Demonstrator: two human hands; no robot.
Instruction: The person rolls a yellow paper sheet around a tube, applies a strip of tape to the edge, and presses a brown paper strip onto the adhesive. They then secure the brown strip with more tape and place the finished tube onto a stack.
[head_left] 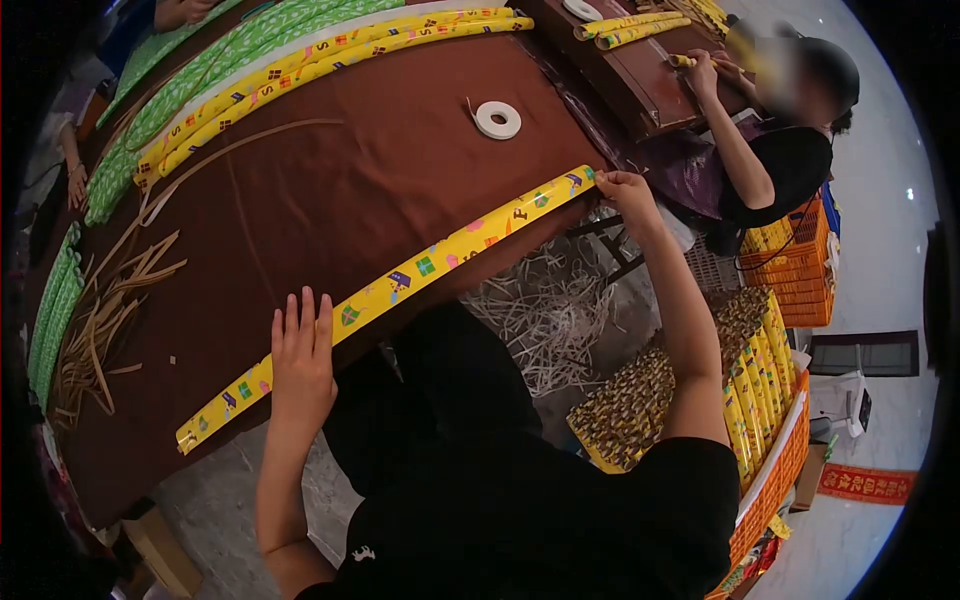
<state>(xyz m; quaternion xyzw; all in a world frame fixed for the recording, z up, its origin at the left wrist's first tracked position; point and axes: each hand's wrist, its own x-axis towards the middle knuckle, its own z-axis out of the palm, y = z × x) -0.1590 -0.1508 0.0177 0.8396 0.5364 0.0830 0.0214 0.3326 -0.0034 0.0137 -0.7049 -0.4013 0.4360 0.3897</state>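
A long roll of yellow wrapping paper point(470, 241) with colourful printed shapes lies slantwise along the near edge of the brown-covered table point(330, 200). Across its lower left part rests my left hand point(302, 350), palm down with the fingers stretched out. At the roll's upper right end, the bent fingers of my right hand point(625, 190) close on the tip; what exactly they pinch there is partly hidden. Beyond the roll, a white roll of tape point(497, 120) lies flat on the cloth.
Yellow rolls point(340, 62) and green rolls point(220, 75) line the table's far side. Brown strips point(110, 330) pile up at left. A co-worker point(770, 150) handles a yellow roll at right. White paper shreds point(550, 310) cover the floor near an orange crate point(770, 480) of rolls.
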